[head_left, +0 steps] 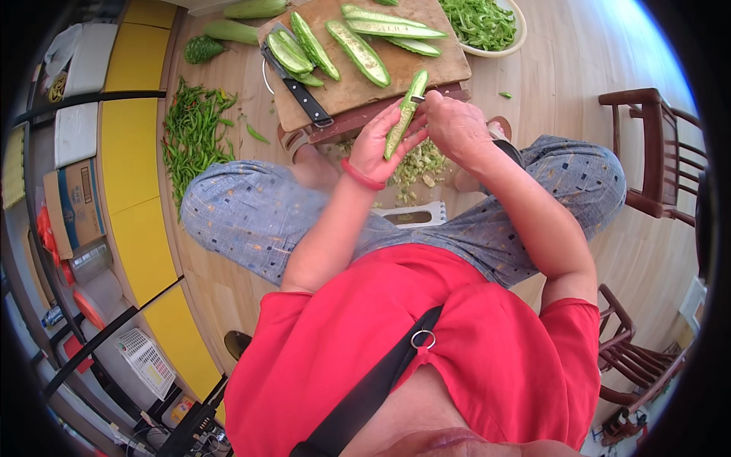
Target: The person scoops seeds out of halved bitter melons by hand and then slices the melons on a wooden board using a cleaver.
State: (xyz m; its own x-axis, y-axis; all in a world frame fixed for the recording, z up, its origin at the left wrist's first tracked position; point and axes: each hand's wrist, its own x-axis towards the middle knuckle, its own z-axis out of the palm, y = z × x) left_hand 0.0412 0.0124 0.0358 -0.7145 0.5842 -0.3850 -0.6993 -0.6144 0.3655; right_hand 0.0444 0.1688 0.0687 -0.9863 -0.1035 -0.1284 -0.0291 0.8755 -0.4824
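Green and pale inside, one cut gourd piece [407, 113] lies across the left hand [378, 143], which grips it with the palm turned up. Its long axis goes from near left to far right. The right hand [455, 126], just to the right, is nearer to the far end; its fingers are closed on one small metal tool [418, 99], whose kind I cannot tell, at the piece's right edge. Farther, one cutting board [331, 95] bears one knife [304, 99] and at least seven other pieces [358, 53]. Three gourds [232, 30] lie far left, one bowl [523, 36] far right.
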